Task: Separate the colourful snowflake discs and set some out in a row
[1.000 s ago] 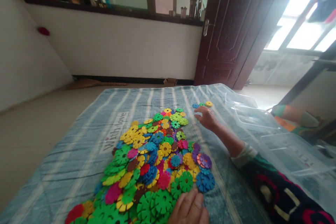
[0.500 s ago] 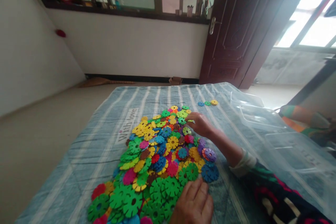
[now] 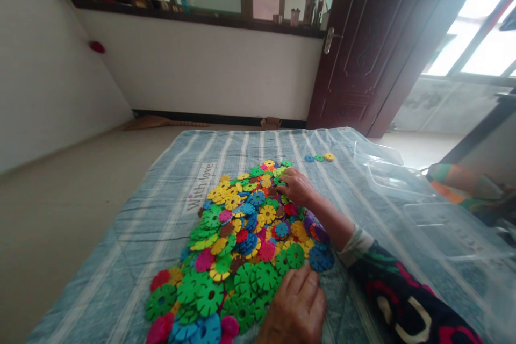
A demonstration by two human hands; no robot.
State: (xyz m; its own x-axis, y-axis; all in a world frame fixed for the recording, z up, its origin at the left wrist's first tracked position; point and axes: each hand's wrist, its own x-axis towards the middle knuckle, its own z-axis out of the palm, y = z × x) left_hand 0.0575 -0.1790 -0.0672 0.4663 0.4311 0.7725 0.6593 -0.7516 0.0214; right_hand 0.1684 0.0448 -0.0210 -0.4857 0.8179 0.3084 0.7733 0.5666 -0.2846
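Note:
A heap of flat, notched plastic discs in green, yellow, blue, pink and purple lies on a blue striped blanket. My right hand, in a dark patterned sleeve, reaches over the heap's far end. Its fingers are curled down onto the discs there; what they pinch is hidden. My left hand lies at the near edge of the heap with its fingers flat on the green discs, holding nothing. Three separate discs, blue, green and yellow, sit in a row beyond the heap.
Clear plastic boxes stand on the blanket at the right. A dark wooden door is behind them. Bare floor runs along the left, with a broom by the wall. Bottles stand on the window sill.
My right hand drew back from the row of three discs to the far end of the heap and lowered its fingers onto it. My left hand has stayed at the near edge.

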